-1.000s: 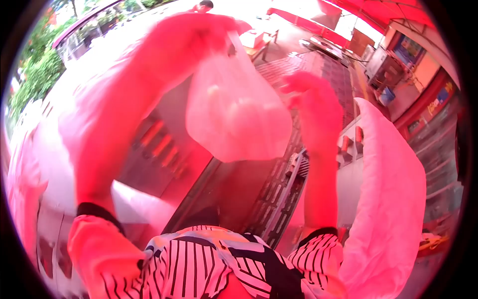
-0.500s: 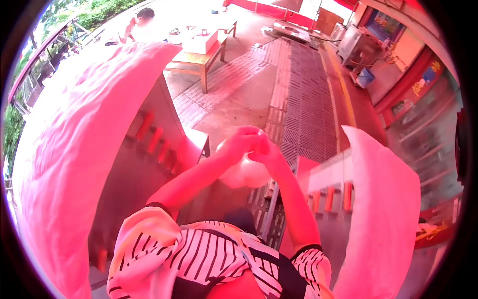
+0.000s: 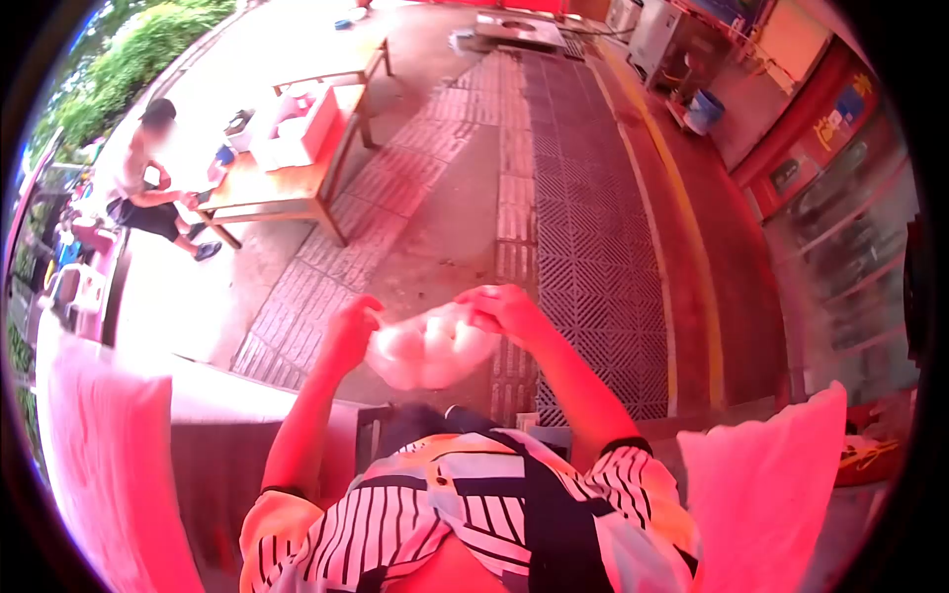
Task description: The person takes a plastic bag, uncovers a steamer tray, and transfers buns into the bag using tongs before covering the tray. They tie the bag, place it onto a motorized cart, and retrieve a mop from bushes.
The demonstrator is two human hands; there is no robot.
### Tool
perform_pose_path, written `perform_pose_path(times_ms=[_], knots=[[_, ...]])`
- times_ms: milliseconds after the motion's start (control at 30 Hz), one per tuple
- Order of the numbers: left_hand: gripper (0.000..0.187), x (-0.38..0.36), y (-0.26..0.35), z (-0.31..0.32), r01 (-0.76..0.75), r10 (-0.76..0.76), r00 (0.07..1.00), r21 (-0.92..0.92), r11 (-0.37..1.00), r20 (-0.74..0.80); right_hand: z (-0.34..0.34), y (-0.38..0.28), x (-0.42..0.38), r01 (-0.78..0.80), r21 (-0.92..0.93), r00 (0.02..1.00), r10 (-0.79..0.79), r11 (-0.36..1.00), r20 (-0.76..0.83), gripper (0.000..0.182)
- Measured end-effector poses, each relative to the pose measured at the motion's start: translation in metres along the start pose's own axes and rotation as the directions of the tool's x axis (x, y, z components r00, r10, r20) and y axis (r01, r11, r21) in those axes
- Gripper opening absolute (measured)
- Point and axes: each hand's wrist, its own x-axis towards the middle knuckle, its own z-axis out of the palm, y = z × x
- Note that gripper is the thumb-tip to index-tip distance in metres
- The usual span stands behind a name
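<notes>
A translucent plastic bag (image 3: pixel 430 348) hangs between my two hands in front of my body. Several pale rounded lumps fill it; what they are I cannot make out. My left hand (image 3: pixel 351 334) pinches the bag's upper left corner, its fingers curled. At the upper right corner, my right hand (image 3: pixel 506 314) grips the bag with the fingers closed over its edge. The bag's top is stretched sideways between the hands.
White cloths (image 3: pixel 114 455) (image 3: pixel 766 484) hang at both sides of me. Ahead left, a person (image 3: pixel 148 183) sits by a wooden table (image 3: pixel 267 188) bearing a white box (image 3: pixel 297 133). A drain-like patterned floor strip (image 3: pixel 598 227) runs ahead; a blue bucket (image 3: pixel 704 112) stands right.
My hands have moved apart, from together above the bag to its two sides. The view has shifted forward past the cloth-covered units, and more of the table and seated person shows.
</notes>
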Motion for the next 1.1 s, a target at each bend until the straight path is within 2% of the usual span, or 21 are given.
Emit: perform_pose_path(times_ms=[33, 133, 200, 233, 267, 367, 433, 467, 533, 567, 600, 633, 667, 700, 733, 767, 833, 900, 933, 1033, 1100], knots=[[0.021, 0.035, 0.008, 0.002, -0.020, 0.025, 0.996, 0.058, 0.998, -0.085, -0.013, -0.009, 0.028, -0.006, 0.088, 1.000, 0.007, 0.996, -0.017, 0.024], [0.018, 0.142, 0.045, 0.029, -0.120, 0.087, 0.979, -0.173, 0.978, -0.185, -0.050, -0.011, 0.133, 0.065, 0.017, 0.989, -0.067, 0.998, 0.133, 0.031], [0.013, 0.223, 0.069, 0.048, -0.241, 0.237, 0.949, 0.010, 0.971, -0.209, -0.089, -0.037, 0.189, 0.084, 0.124, 0.985, -0.101, 0.989, 0.138, 0.033], [0.011, 0.257, 0.073, 0.063, -0.294, 0.307, 0.930, 0.095, 0.951, -0.203, -0.107, -0.052, 0.204, 0.079, 0.229, 0.986, -0.110, 0.970, 0.127, 0.033], [0.006, 0.296, 0.070, 0.077, -0.219, 0.216, 0.973, -0.027, 0.975, -0.086, -0.133, -0.057, 0.221, 0.057, 0.314, 0.993, -0.087, 0.948, 0.084, 0.033], [0.009, 0.399, 0.095, 0.121, -0.216, 0.226, 0.974, -0.223, 0.951, 0.021, -0.214, -0.086, 0.274, 0.067, 0.544, 0.998, -0.057, 0.837, -0.036, 0.031], [0.013, 0.475, 0.118, 0.137, -0.471, 0.419, 0.871, 0.191, 0.861, 0.259, -0.280, -0.111, 0.304, 0.129, 0.667, 0.990, -0.062, 0.734, -0.123, 0.028], [0.020, 0.509, 0.151, 0.143, -0.497, 0.372, 0.850, 0.336, 0.800, 0.372, -0.319, -0.118, 0.320, 0.193, 0.701, 0.981, -0.153, 0.686, -0.121, 0.026], [0.027, 0.590, 0.177, 0.177, -0.604, 0.462, 0.782, 0.327, 0.727, 0.418, -0.399, -0.126, 0.355, 0.303, 0.779, 0.934, -0.333, 0.549, -0.129, 0.023], [0.030, 0.630, 0.189, 0.196, -0.654, 0.505, 0.745, 0.323, 0.684, 0.436, -0.433, -0.149, 0.361, 0.330, 0.814, 0.932, -0.300, 0.478, -0.202, 0.022], [0.031, 0.675, 0.215, 0.211, -0.797, 0.676, 0.603, 0.289, 0.530, 0.425, -0.463, -0.181, 0.361, 0.356, 0.844, 0.928, -0.259, 0.402, -0.268, 0.021], [0.032, 0.715, 0.234, 0.229, -0.846, 0.735, 0.534, 0.278, 0.456, 0.418, -0.497, -0.208, 0.362, 0.384, 0.864, 0.920, -0.214, 0.327, -0.328, 0.020], [0.033, 0.754, 0.249, 0.247, -0.885, 0.789, 0.462, 0.264, 0.382, 0.406, -0.537, -0.225, 0.372, 0.420, 0.839, 0.907, -0.122, 0.346, -0.403, 0.019], [0.034, 0.793, 0.265, 0.269, -0.917, 0.836, 0.389, 0.251, 0.310, 0.387, -0.585, -0.238, 0.380, 0.313, 0.913, 0.950, -0.059, 0.261, -0.308, 0.017], [0.036, 0.831, 0.282, 0.291, -0.912, 0.854, 0.405, 0.208, 0.353, 0.328, -0.637, -0.250, 0.386, 0.197, 0.967, 0.980, -0.004, 0.163, -0.199, 0.015], [0.046, 0.865, 0.290, 0.311, -0.803, 0.729, 0.596, 0.235, 0.548, 0.338, -0.684, -0.253, 0.392, 0.241, 0.930, 0.964, -0.179, 0.278, -0.196, 0.019], [0.059, 0.947, 0.311, 0.379, -0.664, 0.599, 0.712, 0.072, 0.745, 0.367, -0.779, -0.260, 0.403, 0.420, 0.805, 0.841, -0.512, 0.418, -0.173, 0.030], [0.088, 1.015, 0.337, 0.457, -0.604, 0.578, 0.654, -0.123, 0.787, 0.489, -0.846, -0.314, 0.401, 0.440, 0.692, 0.897, -0.319, 0.573, -0.306, 0.028], [0.080, 1.049, 0.358, 0.492, -0.611, 0.614, 0.589, -0.208, 0.764, 0.525, -0.883, -0.337, 0.403, 0.420, 0.635, 0.901, -0.211, 0.648, -0.380, 0.027], [0.067, 1.153, 0.421, 0.569, -0.474, 0.597, 0.597, -0.365, 0.801, 0.536, -1.022, -0.347, 0.427, 0.474, 0.497, 0.867, -0.287, 0.727, -0.408, 0.025], [0.052, 1.216, 0.462, 0.615, -0.498, 0.686, 0.591, -0.476, 0.725, 0.426, -1.123, -0.391, 0.438, 0.556, 0.480, 0.814, -0.561, 0.679, -0.151, 0.030]])
